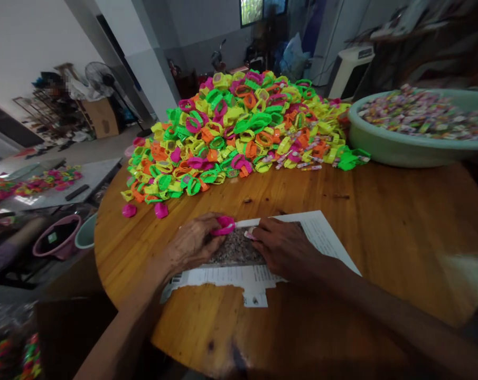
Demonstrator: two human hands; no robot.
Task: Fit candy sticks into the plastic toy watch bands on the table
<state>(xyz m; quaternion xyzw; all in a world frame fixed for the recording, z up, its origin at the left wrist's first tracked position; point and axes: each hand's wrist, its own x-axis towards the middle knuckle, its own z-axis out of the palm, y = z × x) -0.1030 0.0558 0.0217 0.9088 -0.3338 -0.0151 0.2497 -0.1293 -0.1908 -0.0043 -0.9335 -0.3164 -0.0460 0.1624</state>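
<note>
My left hand (197,240) is closed on a bright pink plastic toy watch (224,225), pinched between thumb and fingers. Just to its right, my right hand (282,245) grips a small wrapped candy (250,234) by the fingertips. Both hands are over a dark speckled slab (239,248), which lies on a torn sheet of printed paper (223,275). Beyond them rises a big heap of toy watches (223,132) in pink, green, yellow and orange.
A pale green basin (413,150) full of wrapped candies stands at the right on the round wooden table (401,211). Loose candies lie along the heap's right side. At the left are a lower table (92,174), a pink basin (58,240) and another person's arm (20,240).
</note>
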